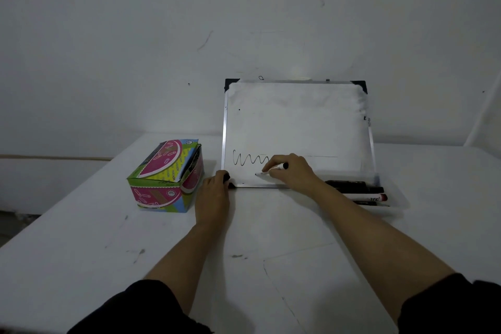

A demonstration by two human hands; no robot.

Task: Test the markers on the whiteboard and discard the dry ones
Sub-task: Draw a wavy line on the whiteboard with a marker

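1. Your right hand (291, 171) pinches the marker (271, 170) between curled fingers and thumb, low on the whiteboard (298, 122), with its tip on or just off the surface; I cannot tell which.
2. Your left hand (214, 198) rests at the whiteboard's lower left corner, fingers curled round a small black piece, probably the marker's cap (226, 177).
3. A black squiggle (249, 158) sits on the whiteboard just left of your right hand.
4. The spare markers (357, 191) lie just beyond the whiteboard's lower right corner; the colourful box (166, 176) stands left of the whiteboard.
5. The marker looks light, stiff and smooth, so hold it near the tip and press gently.
6. The propped whiteboard could slide, so brace its corner.
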